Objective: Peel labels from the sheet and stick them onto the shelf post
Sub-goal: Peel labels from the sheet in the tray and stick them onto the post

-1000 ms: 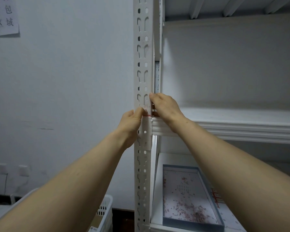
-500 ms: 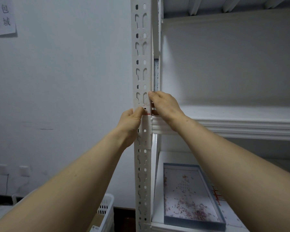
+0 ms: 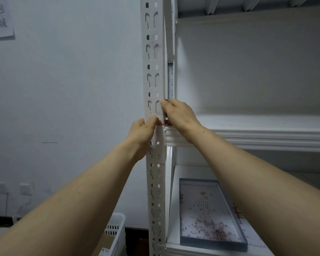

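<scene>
A white perforated shelf post (image 3: 153,52) runs up the middle of the view. My left hand (image 3: 142,133) rests against its left side, thumb pressed on the post's face. My right hand (image 3: 179,113) reaches around the right edge, fingertips on the post. Between the two hands a thin red-edged label (image 3: 163,124) lies across the post, just above a white label (image 3: 160,145) wrapped around the post. A label sheet with red marks (image 3: 237,213) lies on the lower shelf, partly hidden by my right forearm.
A grey tray (image 3: 211,242) with a speckled sheet inside sits on the lower shelf. The middle shelf board (image 3: 266,137) extends to the right. A white slotted basket (image 3: 115,235) stands on the floor at the left. Wall sockets (image 3: 25,189) and a paper notice (image 3: 0,17) hang on the wall.
Both hands stay in the same place on the post. The view has shifted slightly, nothing else visibly moved.
</scene>
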The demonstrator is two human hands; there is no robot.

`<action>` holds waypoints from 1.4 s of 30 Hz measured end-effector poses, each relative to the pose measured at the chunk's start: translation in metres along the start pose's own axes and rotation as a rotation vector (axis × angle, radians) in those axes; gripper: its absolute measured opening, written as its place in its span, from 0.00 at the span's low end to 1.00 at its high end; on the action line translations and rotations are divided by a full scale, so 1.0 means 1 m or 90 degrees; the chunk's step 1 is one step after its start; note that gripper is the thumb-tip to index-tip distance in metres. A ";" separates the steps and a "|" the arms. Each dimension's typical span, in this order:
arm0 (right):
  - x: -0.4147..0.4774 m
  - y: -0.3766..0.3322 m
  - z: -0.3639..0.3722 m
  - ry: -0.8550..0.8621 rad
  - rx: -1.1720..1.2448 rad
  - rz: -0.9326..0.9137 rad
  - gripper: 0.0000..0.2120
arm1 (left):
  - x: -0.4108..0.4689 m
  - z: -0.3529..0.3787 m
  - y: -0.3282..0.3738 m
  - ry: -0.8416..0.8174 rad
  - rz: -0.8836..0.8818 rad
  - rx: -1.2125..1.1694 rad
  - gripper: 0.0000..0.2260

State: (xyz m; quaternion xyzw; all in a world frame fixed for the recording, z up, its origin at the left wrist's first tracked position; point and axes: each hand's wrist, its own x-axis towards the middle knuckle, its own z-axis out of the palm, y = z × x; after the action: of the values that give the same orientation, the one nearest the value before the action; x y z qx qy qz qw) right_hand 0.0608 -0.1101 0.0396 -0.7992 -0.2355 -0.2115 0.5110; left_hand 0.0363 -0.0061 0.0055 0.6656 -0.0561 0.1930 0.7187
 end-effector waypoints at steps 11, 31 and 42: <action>0.001 0.000 0.000 0.001 -0.002 -0.006 0.17 | 0.001 0.001 -0.002 -0.021 0.045 0.014 0.09; -0.010 0.007 -0.001 0.086 0.038 -0.057 0.13 | 0.004 -0.009 -0.003 -0.094 -0.038 -0.101 0.18; -0.028 0.028 -0.006 0.233 -0.413 -0.505 0.10 | 0.010 -0.008 -0.009 -0.100 -0.022 -0.086 0.26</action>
State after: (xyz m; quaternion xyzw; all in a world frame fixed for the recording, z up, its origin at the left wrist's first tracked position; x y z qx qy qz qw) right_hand 0.0542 -0.1307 0.0054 -0.7155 -0.3491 -0.5857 0.1518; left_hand 0.0470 0.0038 -0.0005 0.6297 -0.1131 0.1236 0.7586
